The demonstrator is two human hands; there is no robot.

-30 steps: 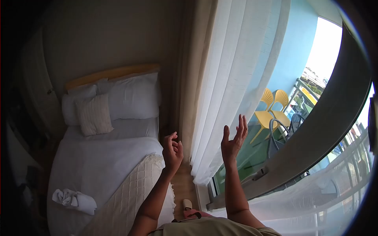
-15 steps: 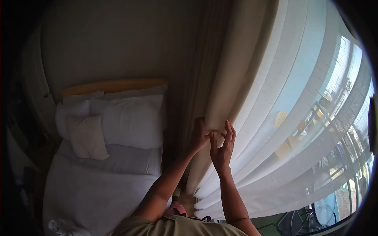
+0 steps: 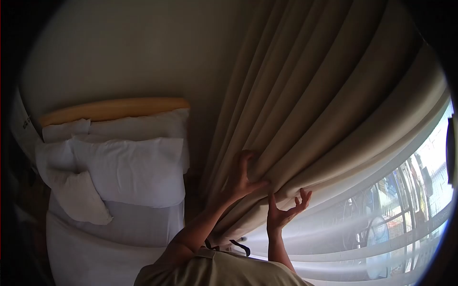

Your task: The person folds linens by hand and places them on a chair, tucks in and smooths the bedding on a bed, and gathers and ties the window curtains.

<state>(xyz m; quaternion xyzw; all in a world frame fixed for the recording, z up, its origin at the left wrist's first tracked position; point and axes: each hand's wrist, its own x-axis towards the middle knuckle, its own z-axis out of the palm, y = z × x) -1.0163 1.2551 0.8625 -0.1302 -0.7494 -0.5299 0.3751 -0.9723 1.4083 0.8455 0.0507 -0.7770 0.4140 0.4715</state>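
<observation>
A heavy beige curtain (image 3: 305,109) hangs in long folds in front of me and spreads to the upper right. My left hand (image 3: 239,178) is against its lower folds, thumb and fingers wide apart, fingertips partly lost in shadow. Lower and to the right, my right hand (image 3: 282,215) is at the curtain's edge with the thumb up and fingers spread. Neither hand visibly closes on the cloth. Behind the edge hangs a white sheer curtain (image 3: 329,229).
On the left stands a bed with a wooden headboard (image 3: 119,106), white pillows (image 3: 131,167) and a beige cushion (image 3: 83,198). A dark strap (image 3: 241,247) is near my waist. A fan (image 3: 378,243) and window light show through the sheer curtain.
The beige curtain, gathered in a narrow bundle before, now spreads right across much of the sheer one. My hands are slightly lower and farther apart, and the view has shifted.
</observation>
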